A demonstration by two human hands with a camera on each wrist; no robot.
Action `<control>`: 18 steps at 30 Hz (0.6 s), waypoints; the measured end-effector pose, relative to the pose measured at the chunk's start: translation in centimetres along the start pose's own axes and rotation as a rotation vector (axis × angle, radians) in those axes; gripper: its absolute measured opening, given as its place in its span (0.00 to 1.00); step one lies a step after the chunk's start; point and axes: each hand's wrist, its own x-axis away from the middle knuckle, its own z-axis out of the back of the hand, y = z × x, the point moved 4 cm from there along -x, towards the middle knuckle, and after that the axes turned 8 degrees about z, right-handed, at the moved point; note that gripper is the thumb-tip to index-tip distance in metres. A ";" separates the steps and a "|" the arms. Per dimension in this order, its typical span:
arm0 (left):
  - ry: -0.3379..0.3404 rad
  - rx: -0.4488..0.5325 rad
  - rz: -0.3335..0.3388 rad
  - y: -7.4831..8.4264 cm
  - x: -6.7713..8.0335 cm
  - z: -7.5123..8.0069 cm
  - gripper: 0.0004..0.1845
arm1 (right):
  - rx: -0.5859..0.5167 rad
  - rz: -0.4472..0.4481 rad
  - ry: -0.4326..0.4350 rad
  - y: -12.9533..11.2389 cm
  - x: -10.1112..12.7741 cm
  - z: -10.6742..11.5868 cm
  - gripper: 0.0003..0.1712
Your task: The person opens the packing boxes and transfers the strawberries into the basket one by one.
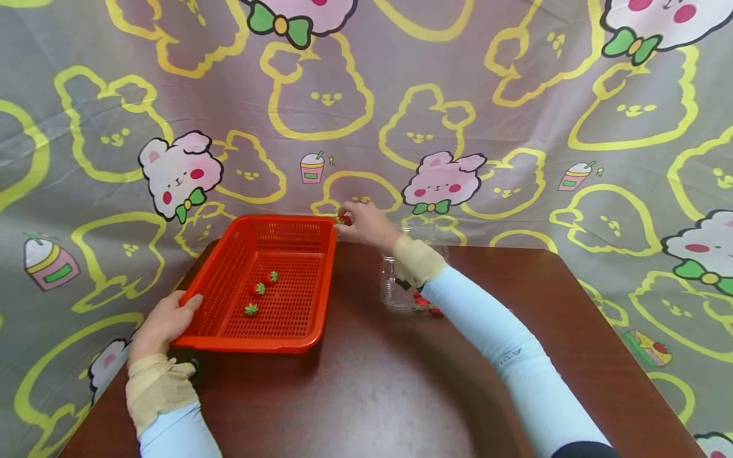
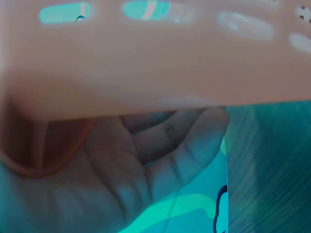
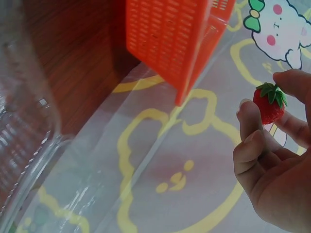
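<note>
My left hand [image 1: 163,324] grips the near left rim of a red perforated plastic basket [image 1: 240,345], thumb over the edge. In the left wrist view its fingers [image 2: 194,141] lie under the basket's edge. Inside the basket are 3 strawberries with green leafy tops, one being a strawberry [image 1: 258,289] near the middle. My right hand [image 1: 369,226] is just beyond the basket's far right corner. Between its thumb and fingers it pinches a strawberry [image 3: 269,108], leaves up, clear of the basket in the right wrist view.
A clear plastic box [image 1: 391,291] with its lid raised stands right of the basket, partly hidden by the right forearm. Several strawberries [image 1: 422,300] lie in it. Everything rests on a dark brown table [image 1: 378,394], with a patterned cloth [image 1: 515,114] hanging behind.
</note>
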 end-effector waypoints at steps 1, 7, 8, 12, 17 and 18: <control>0.001 -0.001 -0.003 0.0 -0.1 0.0 0.35 | 0.004 0.004 -0.003 -0.2 -0.3 -0.1 0.16; -0.001 0.000 -0.003 -0.1 -0.3 -0.1 0.35 | 0.010 -0.002 -0.004 -1.5 -2.1 -0.4 0.16; -0.002 0.000 -0.004 -0.1 -0.3 -0.1 0.35 | 0.007 -0.006 0.000 -1.8 -2.5 -0.4 0.16; 0.003 -0.009 -0.014 -0.1 -0.2 -0.1 0.35 | 0.001 -0.028 -0.020 -3.2 -4.2 -0.7 0.17; 0.005 -0.001 -0.006 -0.1 -0.1 -0.1 0.35 | 0.025 -0.016 -0.076 -5.2 -6.2 -1.4 0.17; 0.006 0.001 -0.005 0.0 -0.1 -0.2 0.35 | 0.023 -0.013 -0.086 -5.6 -6.5 -1.6 0.16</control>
